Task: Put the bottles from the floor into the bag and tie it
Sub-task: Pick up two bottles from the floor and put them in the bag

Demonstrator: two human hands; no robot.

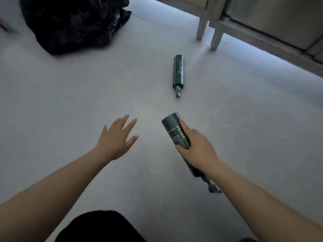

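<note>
My right hand [198,148] grips a dark green pump bottle [172,126] around its middle, base pointing away from me and pump nozzle pointing back under my wrist. A second dark green pump bottle [178,72] lies flat on the pale floor farther ahead, nozzle toward me. My left hand [116,138] hovers above the floor to the left, fingers spread, holding nothing. The crumpled black bag [73,23] sits on the floor at the far left, well beyond my left hand.
Pale wooden furniture legs [202,30] and a cabinet base [272,23] stand at the upper right, just behind the lying bottle. A dark-clothed knee [97,227] shows at the bottom edge. Bare grey floor [70,102] lies between my hands and the bag.
</note>
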